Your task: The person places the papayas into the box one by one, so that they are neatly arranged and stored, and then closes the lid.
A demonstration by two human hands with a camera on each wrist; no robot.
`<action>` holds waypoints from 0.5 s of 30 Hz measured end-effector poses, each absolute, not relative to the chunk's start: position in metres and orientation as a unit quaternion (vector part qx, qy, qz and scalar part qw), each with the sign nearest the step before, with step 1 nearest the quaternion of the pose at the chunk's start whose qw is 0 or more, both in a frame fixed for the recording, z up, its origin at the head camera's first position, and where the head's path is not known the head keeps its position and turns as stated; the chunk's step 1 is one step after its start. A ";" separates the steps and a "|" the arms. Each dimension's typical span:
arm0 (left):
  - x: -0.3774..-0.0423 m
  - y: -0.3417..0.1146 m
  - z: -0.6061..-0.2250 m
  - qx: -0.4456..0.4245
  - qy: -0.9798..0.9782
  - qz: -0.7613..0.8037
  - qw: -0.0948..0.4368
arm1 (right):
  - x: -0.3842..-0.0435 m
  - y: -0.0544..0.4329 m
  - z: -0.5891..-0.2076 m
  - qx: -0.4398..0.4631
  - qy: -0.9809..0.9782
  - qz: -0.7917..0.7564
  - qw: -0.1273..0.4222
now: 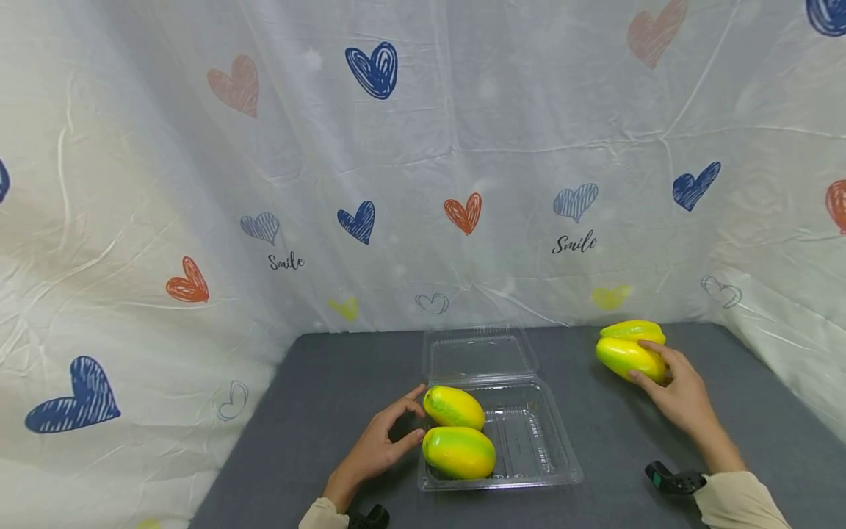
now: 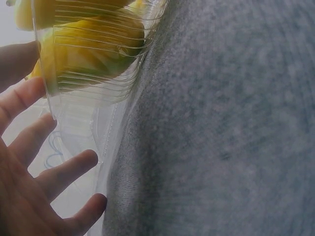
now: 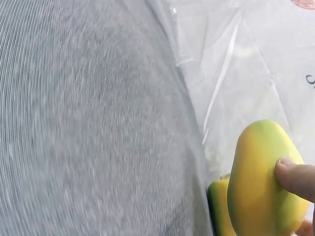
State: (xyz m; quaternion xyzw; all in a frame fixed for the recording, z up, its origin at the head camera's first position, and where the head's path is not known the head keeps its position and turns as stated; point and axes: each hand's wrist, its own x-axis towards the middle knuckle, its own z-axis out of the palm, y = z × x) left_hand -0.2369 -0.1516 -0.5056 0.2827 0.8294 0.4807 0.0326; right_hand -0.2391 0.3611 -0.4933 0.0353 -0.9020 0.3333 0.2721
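Observation:
A clear plastic clamshell box (image 1: 529, 433) lies with its lid folded back on the dark table. Two yellow-green mangoes (image 1: 459, 452) sit in its left half, one behind the other. Beside the box's left wall is my left hand (image 1: 380, 444), its fingers spread. In the left wrist view its fingertips (image 2: 47, 123) are at the clear wall. Off to the back right, my right hand (image 1: 684, 397) grips another mango (image 1: 628, 358) between thumb and fingers. Right behind that one lies a ridged yellow fruit (image 1: 632, 330), partly hidden.
A dark grey cloth (image 1: 330, 397) covers the table. The clear lid (image 1: 479, 353) rests flat behind the box. A white curtain (image 1: 410, 162) printed with hearts hangs along the back and sides. Each wrist wears a black band (image 1: 674, 479).

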 end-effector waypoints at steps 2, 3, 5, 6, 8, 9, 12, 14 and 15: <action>-0.237 -0.152 -0.506 0.283 0.829 0.481 0.032 | -0.238 0.358 -0.493 0.033 -0.899 0.342 0.271; -0.237 -0.152 -0.506 0.284 0.829 0.481 0.032 | -0.237 0.356 -0.493 0.033 -0.897 0.347 0.271; -0.237 -0.152 -0.506 0.283 0.829 0.481 0.031 | -0.236 0.352 -0.493 0.031 -0.895 0.353 0.270; -0.237 -0.152 -0.506 0.283 0.829 0.482 0.031 | -0.235 0.350 -0.492 0.031 -0.894 0.357 0.270; -0.237 -0.152 -0.506 0.282 0.829 0.483 0.031 | -0.234 0.345 -0.492 0.028 -0.892 0.362 0.271; -0.237 -0.152 -0.506 0.282 0.828 0.483 0.031 | -0.234 0.343 -0.492 0.028 -0.890 0.365 0.271; -0.237 -0.152 -0.506 0.280 0.828 0.485 0.033 | -0.233 0.337 -0.491 0.027 -0.886 0.374 0.272; -0.237 -0.151 -0.506 0.280 0.828 0.484 0.034 | -0.233 0.334 -0.489 0.027 -0.884 0.379 0.273; -0.237 -0.151 -0.505 0.280 0.828 0.484 0.034 | -0.233 0.332 -0.488 0.029 -0.883 0.382 0.273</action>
